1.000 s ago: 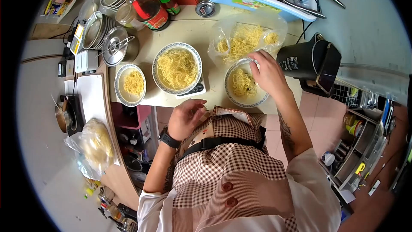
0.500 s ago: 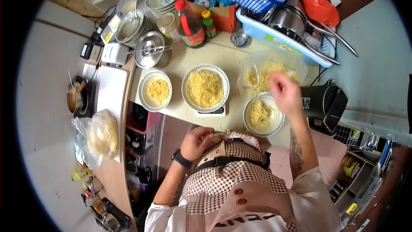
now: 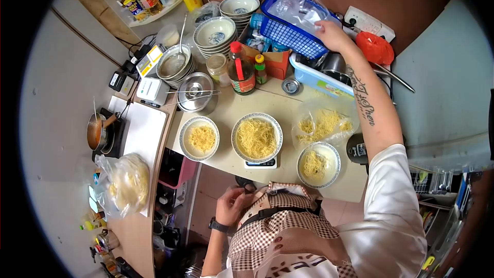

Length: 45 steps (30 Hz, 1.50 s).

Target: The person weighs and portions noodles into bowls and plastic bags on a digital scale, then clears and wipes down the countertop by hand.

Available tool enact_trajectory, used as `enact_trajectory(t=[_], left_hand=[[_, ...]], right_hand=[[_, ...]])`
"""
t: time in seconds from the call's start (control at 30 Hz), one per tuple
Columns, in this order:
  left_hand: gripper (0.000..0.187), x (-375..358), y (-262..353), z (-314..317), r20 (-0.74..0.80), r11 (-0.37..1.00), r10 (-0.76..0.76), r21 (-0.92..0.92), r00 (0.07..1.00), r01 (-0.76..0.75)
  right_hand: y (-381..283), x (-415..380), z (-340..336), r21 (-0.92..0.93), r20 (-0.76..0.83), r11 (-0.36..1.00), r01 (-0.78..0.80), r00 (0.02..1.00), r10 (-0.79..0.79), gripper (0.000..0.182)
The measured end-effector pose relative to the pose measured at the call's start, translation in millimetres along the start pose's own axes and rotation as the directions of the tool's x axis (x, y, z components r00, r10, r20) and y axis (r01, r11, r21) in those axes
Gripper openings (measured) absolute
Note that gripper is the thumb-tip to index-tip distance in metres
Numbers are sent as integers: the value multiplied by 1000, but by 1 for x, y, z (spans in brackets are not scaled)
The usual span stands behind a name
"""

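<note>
My right hand (image 3: 329, 35) reaches to the blue basket (image 3: 292, 35) at the back, its fingers closed on the clear plastic bags (image 3: 299, 9) in it. My left hand (image 3: 232, 203) is curled near the apron at my waist; what it holds, if anything, cannot be made out. Three bowls of noodles stand on the table: a left bowl (image 3: 199, 155), a middle bowl (image 3: 257, 162) on a small scale (image 3: 267, 164), and a right bowl (image 3: 329, 177). Behind the right bowl lies an open plastic bag of loose noodles (image 3: 324, 123).
Stacked bowls (image 3: 215, 36), a lidded metal pot (image 3: 195, 92), a glass jar (image 3: 218, 67) and a red-capped bottle (image 3: 242, 74) line the back. A dark container (image 3: 356, 148) stands at the right edge. A filled plastic bag (image 3: 126, 183) lies on the left counter.
My right hand has moved from above the right bowl up to the bags in the blue basket. The view has shifted, so the table appears lower. My left hand stays near my waist.
</note>
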<state>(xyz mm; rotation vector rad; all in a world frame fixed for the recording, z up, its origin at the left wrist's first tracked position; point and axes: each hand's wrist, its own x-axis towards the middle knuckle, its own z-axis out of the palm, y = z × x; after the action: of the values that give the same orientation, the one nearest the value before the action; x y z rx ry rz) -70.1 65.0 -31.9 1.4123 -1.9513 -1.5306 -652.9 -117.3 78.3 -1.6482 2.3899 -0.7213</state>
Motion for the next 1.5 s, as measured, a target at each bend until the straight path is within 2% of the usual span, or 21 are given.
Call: enact_trajectory(t=[0.07,0.1,0.2,0.37,0.53,0.6,0.67,0.73,0.77,0.8,0.87,0.93,0.97,1.0,1.1,1.2,1.33,1.37,1.43,1.47,1.5], left_hand=[[24,-3,-3,-1,-5,1000,-7,7,1000,7],[24,-4,-5,-2,0,1000,-15,7,1000,15],[23,-1,-5,-6,-1,1000,-6,-14,1000,6],[22,9,2,-10,3,998,-11,-65,1000,11],[21,51,55,-5,123,991,136,-23,983,-134],[17,73,103,-2,121,918,379,74,917,-389],[15,98,145,2,89,830,544,90,834,-551],[17,122,197,8,-61,730,684,67,727,-680],[20,133,226,12,-161,664,737,-12,657,-748],[24,146,254,16,-267,582,770,-77,579,-810],[29,168,291,30,-330,538,716,-301,615,-787],[29,167,310,33,-191,654,569,-484,799,-581],[23,177,303,35,-186,635,628,-440,756,-635],[21,176,295,36,-170,645,594,-483,786,-592],[13,168,282,34,-104,635,517,-619,850,-462],[12,172,260,30,-91,572,514,-704,853,-420],[11,173,231,5,-130,483,442,-799,888,-358],[8,175,217,0,-215,443,435,-794,874,-416],[9,174,184,-24,-256,503,362,-756,896,-419],[10,171,169,-37,-298,543,313,-723,902,-427],[11,163,161,-47,-322,531,293,-728,900,-433]], right_hand=[[5,6,4,-157,23,988,-3,1000,6,33],[3,11,-1,-232,108,972,33,994,-8,25],[0,11,-17,-184,-49,983,-10,999,1,23],[-25,2,-60,107,-287,993,-58,954,86,24],[-31,-9,-80,609,-247,793,33,957,150,22],[-36,-16,-84,730,-230,679,71,962,146,21],[-69,-43,-91,809,-241,574,129,963,123,19],[-89,-68,-93,837,-245,521,166,966,86,17],[-99,-85,-94,742,-267,644,187,963,28,17],[-115,-102,-89,719,-290,657,225,957,-9,17],[-140,-137,-78,624,-288,746,232,956,-57,16],[-153,-162,-65,488,-322,812,319,931,-172,14],[-162,-175,-63,447,-299,849,283,941,-157,12],[-169,-186,-60,391,-341,868,304,924,-170,12],[-164,-202,-46,480,-285,834,272,948,-144,14],[-163,-208,-37,529,-267,815,238,958,-107,14],[-140,-194,-19,712,-269,674,195,963,6,14],[-130,-184,-24,700,-270,696,157,961,55,15],[-97,-153,-25,756,-394,621,205,901,182,16],[-82,-135,-32,938,-240,326,119,902,360,17],[-60,-112,-33,951,-286,235,199,855,433,18]])
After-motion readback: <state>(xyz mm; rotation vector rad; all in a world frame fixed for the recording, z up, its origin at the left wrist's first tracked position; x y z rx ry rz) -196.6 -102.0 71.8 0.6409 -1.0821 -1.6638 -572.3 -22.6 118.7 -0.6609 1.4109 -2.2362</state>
